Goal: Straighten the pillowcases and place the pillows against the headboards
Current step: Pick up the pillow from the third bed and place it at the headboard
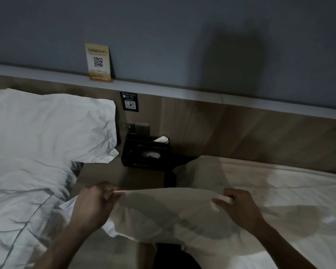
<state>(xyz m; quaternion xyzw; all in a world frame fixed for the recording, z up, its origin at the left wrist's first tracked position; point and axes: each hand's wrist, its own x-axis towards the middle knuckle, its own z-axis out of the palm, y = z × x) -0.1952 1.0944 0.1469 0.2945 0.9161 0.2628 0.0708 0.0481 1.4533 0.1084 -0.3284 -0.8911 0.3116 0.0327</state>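
1. The right-hand bed [279, 191] fills the lower right of the frame. Its sheet is bare along the wooden headboard [241, 129], so there is open room at its head for a pillow.
2. The left-hand bed [17, 191] fills the lower left. One pillow [47, 125] already leans against the headboard at centre left, its case creased.
3. The held pillow [167, 210] lies across the lower centre, long axis running left to right, spanning the gap between the beds with its right end over the right-hand bed. The headboard lies straight above it in the frame, beyond its far long edge.
4. The left hand [94, 202] pinches the case at the pillow's upper left corner, fingers curled tight on a fold of cloth.
5. The right hand [239, 205] grips the upper edge further right, thumb and fingers closed on bunched fabric. It is the hand nearer the free spot on the right-hand bed.
6. A black tissue box [145, 150] sits on the low stand between the beds, just beyond the left hand; a push toward the headboard should, I judge, angle right to miss it.
7. A WiFi card [98, 62] stands on the ledge at upper left, well apart.
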